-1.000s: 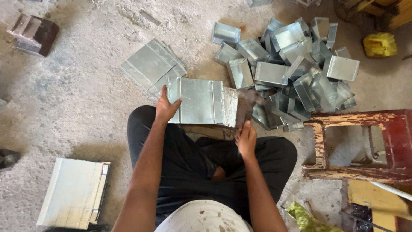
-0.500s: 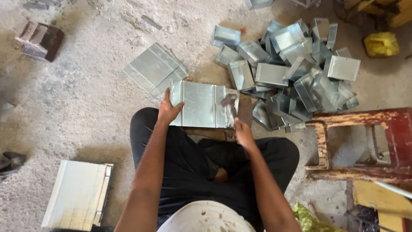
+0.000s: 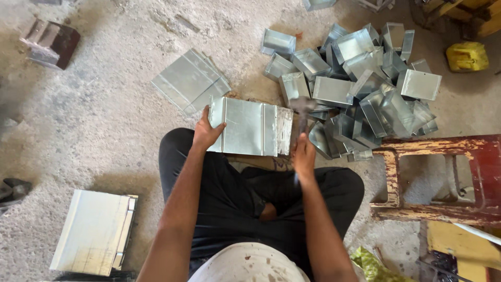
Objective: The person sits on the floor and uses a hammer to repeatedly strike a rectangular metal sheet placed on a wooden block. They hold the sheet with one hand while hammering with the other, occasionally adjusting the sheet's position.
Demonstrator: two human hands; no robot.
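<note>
The metal sheet [image 3: 250,127] lay on the floor before the person's knees. The left hand [image 3: 206,133] gripped its left edge; the right hand [image 3: 303,156], fingers clenched, held a hammer [image 3: 301,108] at its right edge. A stray blow could have dented the fold, or caught the bracing hand had the sheet slipped.

Rough concrete floor [image 3: 104,136] — worn red stool [image 3: 443,177]
</note>
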